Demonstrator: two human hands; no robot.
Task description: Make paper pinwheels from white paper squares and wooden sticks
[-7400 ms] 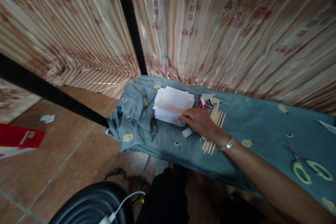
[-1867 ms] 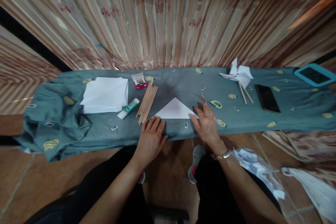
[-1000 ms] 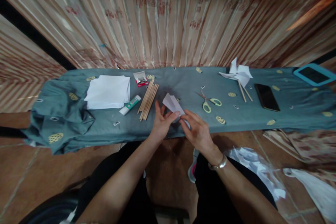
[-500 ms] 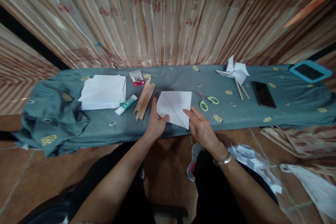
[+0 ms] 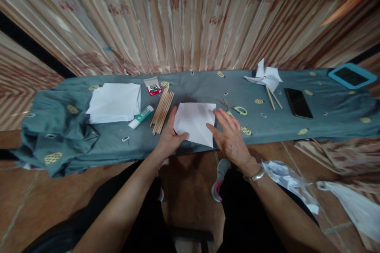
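A square sheet of white paper (image 5: 194,122) with faint crease lines is at the front middle of the cloth-covered table. My left hand (image 5: 170,136) grips its left side, the thumb on top near the lower left corner and a finger along the edge. My right hand (image 5: 231,134) is open at the right side, fingers spread, the thumb tip touching or just over the paper. Beyond those fingers lie scissors (image 5: 240,110) with yellow-green handles, partly hidden. Left of the paper is a bundle of wooden sticks (image 5: 162,111).
A stack of white paper (image 5: 114,102), a glue stick (image 5: 141,117) and a red box of metal pins (image 5: 153,87) are on the left. On the right lie a paper pinwheel (image 5: 266,77) on sticks, a phone (image 5: 298,103) and a blue-framed tablet (image 5: 352,76). Plastic bags (image 5: 289,182) rest on the floor.
My right hand has opened its fingers and shifted up, now covering part of the scissors. The paper stays in my left hand, moved slightly left.
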